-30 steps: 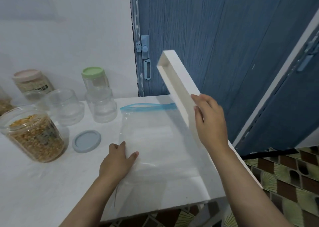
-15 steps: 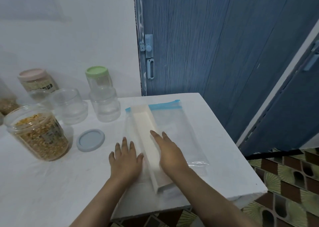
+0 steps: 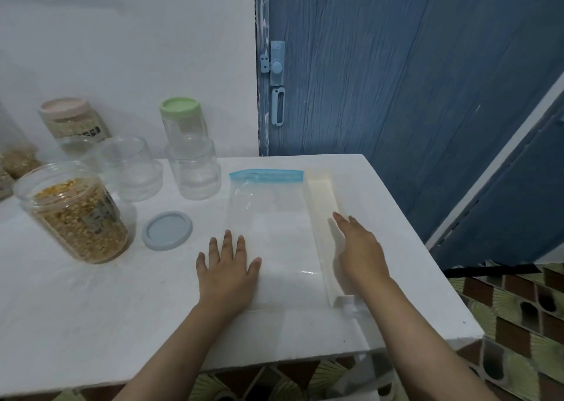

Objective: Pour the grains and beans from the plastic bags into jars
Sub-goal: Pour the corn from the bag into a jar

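An empty clear plastic bag [image 3: 274,217] with a blue zip strip lies flat on the white table [image 3: 91,309]. My left hand [image 3: 227,269] rests flat on the bag's near left corner, fingers straight. A long white box [image 3: 322,214] lies along the bag's right edge. My right hand [image 3: 358,248] lies against the box's right side with fingers straight. At the left stands an open jar of yellow grains [image 3: 73,211], its grey-blue lid [image 3: 167,230] beside it on the table.
Two empty clear jars [image 3: 131,168] [image 3: 195,171] stand behind the lid. A green-lidded jar [image 3: 181,116] and a pink-lidded filled jar [image 3: 71,119] are at the wall. A blue door [image 3: 396,65] is behind the table. The table's right edge drops to patterned floor [image 3: 518,324].
The white box came down from the air onto the bag, then slid right to the bag's right edge with my right hand. My left hand went flat on the bag.
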Tool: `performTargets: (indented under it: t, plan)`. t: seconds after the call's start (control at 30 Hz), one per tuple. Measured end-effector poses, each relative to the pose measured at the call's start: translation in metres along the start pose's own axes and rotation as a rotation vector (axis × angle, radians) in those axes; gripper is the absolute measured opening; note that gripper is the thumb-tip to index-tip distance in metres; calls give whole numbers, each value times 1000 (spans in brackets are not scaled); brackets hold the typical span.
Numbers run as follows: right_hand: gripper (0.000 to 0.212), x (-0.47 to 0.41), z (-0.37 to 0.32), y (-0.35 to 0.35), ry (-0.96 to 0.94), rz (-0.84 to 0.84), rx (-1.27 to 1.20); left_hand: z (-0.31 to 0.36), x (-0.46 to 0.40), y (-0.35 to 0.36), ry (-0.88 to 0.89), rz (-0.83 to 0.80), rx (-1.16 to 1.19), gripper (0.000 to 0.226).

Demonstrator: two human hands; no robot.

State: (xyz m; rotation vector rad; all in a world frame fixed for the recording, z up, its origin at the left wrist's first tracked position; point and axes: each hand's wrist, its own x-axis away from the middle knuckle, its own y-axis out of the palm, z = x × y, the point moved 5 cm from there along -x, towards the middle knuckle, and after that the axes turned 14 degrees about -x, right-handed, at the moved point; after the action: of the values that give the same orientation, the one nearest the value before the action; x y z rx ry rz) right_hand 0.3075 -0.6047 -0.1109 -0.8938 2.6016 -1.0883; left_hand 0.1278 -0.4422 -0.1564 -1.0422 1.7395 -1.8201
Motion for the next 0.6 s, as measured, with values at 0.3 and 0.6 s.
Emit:
performTargets:
  t: [0.3,0.6]
  plan:
    - [55,26,-68,0,-197,-36,-213,-33,18,-48,10,138,363,54]
    - [41,40,-184,58,-261,-257,-291,-153,68,-128,50,777,483,38]
